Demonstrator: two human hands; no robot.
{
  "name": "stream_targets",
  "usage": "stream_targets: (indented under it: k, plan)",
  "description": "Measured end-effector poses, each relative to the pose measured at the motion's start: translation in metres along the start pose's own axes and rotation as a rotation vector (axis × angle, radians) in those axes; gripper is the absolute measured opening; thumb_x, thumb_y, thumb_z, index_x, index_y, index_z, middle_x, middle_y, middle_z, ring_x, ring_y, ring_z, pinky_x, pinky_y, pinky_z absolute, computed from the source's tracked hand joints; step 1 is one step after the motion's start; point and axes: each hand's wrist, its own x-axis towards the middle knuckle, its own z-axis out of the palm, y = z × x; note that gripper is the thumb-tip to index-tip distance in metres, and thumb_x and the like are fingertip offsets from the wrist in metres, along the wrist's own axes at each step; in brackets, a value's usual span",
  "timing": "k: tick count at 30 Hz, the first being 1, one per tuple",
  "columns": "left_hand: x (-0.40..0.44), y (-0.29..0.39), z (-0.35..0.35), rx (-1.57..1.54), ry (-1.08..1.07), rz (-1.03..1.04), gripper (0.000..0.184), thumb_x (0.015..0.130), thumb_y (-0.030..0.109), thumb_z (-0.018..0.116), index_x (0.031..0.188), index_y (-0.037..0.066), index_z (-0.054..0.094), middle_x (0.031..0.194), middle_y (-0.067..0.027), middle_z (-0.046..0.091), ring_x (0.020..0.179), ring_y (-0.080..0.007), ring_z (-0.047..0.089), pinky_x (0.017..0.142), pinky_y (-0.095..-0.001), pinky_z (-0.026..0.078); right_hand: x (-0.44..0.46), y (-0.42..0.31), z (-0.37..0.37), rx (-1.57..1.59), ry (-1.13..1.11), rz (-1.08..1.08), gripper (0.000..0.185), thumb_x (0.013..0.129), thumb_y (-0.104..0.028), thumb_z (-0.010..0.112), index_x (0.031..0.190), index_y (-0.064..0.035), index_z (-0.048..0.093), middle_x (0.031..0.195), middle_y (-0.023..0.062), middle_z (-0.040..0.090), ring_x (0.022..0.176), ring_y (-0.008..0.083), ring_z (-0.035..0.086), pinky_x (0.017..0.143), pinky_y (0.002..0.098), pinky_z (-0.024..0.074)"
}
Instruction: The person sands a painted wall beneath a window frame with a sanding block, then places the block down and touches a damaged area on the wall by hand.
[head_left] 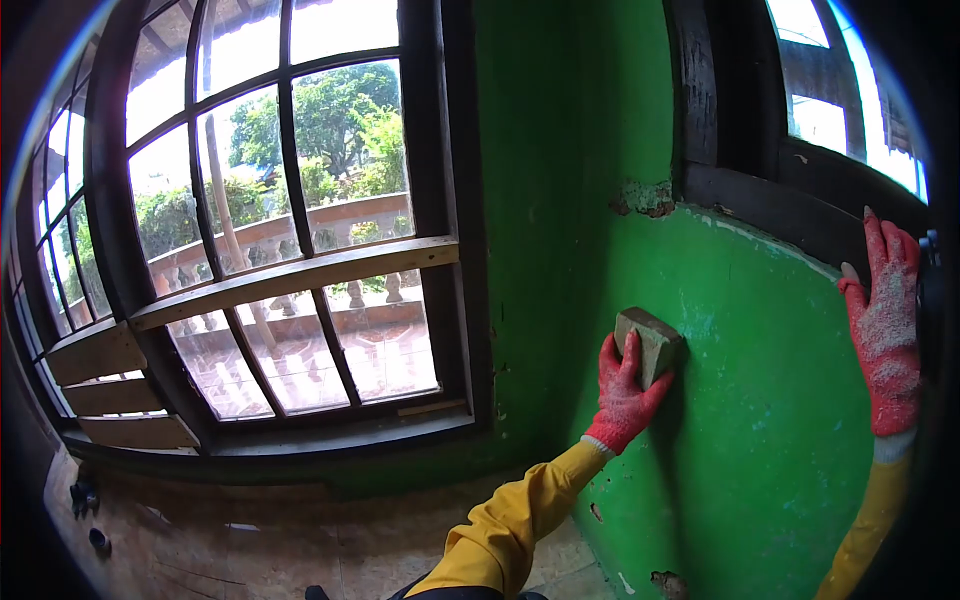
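Jutting above the left grip [626, 398], a block [655, 342]

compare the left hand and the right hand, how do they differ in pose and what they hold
The left hand grips a block at the green wall; the right hand holds no block and is up by the dark wooden frame.
The left hand's fingers wrap the block, while the right hand's point upward.
Both wear dusty red gloves and yellow sleeves.
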Motion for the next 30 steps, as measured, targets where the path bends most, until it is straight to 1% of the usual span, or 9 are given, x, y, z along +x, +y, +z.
stream_targets:
  k: [1, 2, 5, 12, 15, 18, 20, 22, 30]
  plan:
    - [-0.037, -0.019, 0.002, 0.048, -0.055, -0.133, 0.096, 0.080, 0.033, 0.078, 0.155, 0.005, 0.025, 0.151, -0.0285, 0.023, 0.139, -0.0471, 0.033, 0.113, -0.0487, 0.035, 0.001, 0.001, -0.002, -0.030, -0.007, -0.003, 0.069, 0.089, -0.025, 0.072, 0.150, -0.0127, 0.042, 0.139, 0.0123, 0.049, 0.134, 0.0303, 0.043, 0.113, 0.0418, 0.0388]
    - [-0.065, -0.026, -0.003, 0.033, -0.140, -0.280, 0.097, 0.081, 0.034, 0.078, 0.156, 0.004, 0.025, 0.151, -0.0288, 0.022, 0.140, -0.0480, 0.031, 0.114, -0.0486, 0.034, 0.001, 0.001, -0.002, -0.048, -0.008, -0.014, 0.071, 0.088, -0.020, 0.071, 0.151, -0.0117, 0.040, 0.139, 0.0135, 0.047, 0.134, 0.0314, 0.042, 0.114, 0.0422, 0.0371]
    - [-0.069, -0.036, -0.001, 0.036, -0.132, -0.220, 0.093, 0.083, 0.034, 0.077, 0.155, 0.003, 0.027, 0.151, -0.0289, 0.021, 0.139, -0.0475, 0.032, 0.114, -0.0488, 0.034, 0.001, -0.004, -0.007, -0.075, -0.019, -0.020, 0.073, 0.088, -0.016, 0.071, 0.152, -0.0103, 0.038, 0.140, 0.0142, 0.045, 0.133, 0.0323, 0.041, 0.114, 0.0429, 0.0356]
    - [0.080, 0.068, -0.015, 0.051, -0.049, 0.133, 0.089, 0.079, 0.034, 0.078, 0.151, 0.006, 0.034, 0.151, -0.0307, 0.024, 0.136, -0.0492, 0.034, 0.111, -0.0506, 0.035, 0.000, -0.010, -0.014, -0.117, -0.043, 0.016, 0.070, 0.089, -0.027, 0.071, 0.150, -0.0113, 0.041, 0.140, 0.0120, 0.048, 0.135, 0.0313, 0.041, 0.115, 0.0425, 0.0370]
    - [0.056, 0.047, -0.007, -0.011, 0.019, 0.160, 0.090, 0.078, 0.034, 0.079, 0.151, 0.006, 0.034, 0.151, -0.0305, 0.024, 0.136, -0.0495, 0.034, 0.111, -0.0510, 0.036, 0.000, -0.009, -0.013, -0.092, -0.028, 0.012, 0.070, 0.088, -0.026, 0.071, 0.150, -0.0111, 0.041, 0.140, 0.0119, 0.048, 0.135, 0.0313, 0.042, 0.115, 0.0426, 0.0365]
    - [-0.026, -0.011, 0.002, 0.019, -0.055, 0.019, 0.094, 0.079, 0.035, 0.079, 0.154, 0.007, 0.029, 0.152, -0.0303, 0.021, 0.137, -0.0498, 0.032, 0.112, -0.0519, 0.035, 0.001, -0.013, -0.016, -0.085, -0.050, 0.036, 0.069, 0.088, -0.026, 0.070, 0.150, -0.0105, 0.041, 0.140, 0.0119, 0.048, 0.134, 0.0315, 0.041, 0.115, 0.0429, 0.0362]
    - [-0.084, -0.030, 0.002, 0.058, -0.150, -0.246, 0.094, 0.083, 0.037, 0.076, 0.155, 0.005, 0.025, 0.152, -0.0302, 0.020, 0.139, -0.0490, 0.029, 0.114, -0.0502, 0.033, 0.000, -0.013, -0.016, -0.082, -0.053, 0.040, 0.069, 0.089, -0.026, 0.070, 0.149, -0.0101, 0.041, 0.140, 0.0120, 0.047, 0.134, 0.0319, 0.041, 0.115, 0.0433, 0.0359]
    - [-0.104, -0.032, 0.003, 0.023, -0.134, -0.297, 0.092, 0.085, 0.036, 0.074, 0.156, 0.005, 0.025, 0.152, -0.0300, 0.020, 0.140, -0.0479, 0.030, 0.114, -0.0491, 0.033, 0.001, -0.014, -0.015, -0.083, -0.037, 0.041, 0.068, 0.089, -0.026, 0.069, 0.149, -0.0099, 0.041, 0.140, 0.0122, 0.047, 0.134, 0.0323, 0.041, 0.115, 0.0436, 0.0357]
    - [0.040, 0.058, -0.013, 0.064, -0.075, -0.074, 0.087, 0.085, 0.037, 0.073, 0.153, 0.005, 0.031, 0.151, -0.0313, 0.025, 0.138, -0.0490, 0.032, 0.113, -0.0498, 0.032, 0.003, -0.015, -0.011, -0.005, -0.017, 0.040, 0.069, 0.088, -0.024, 0.069, 0.148, -0.0055, 0.041, 0.138, 0.0136, 0.047, 0.132, 0.0339, 0.041, 0.115, 0.0448, 0.0351]
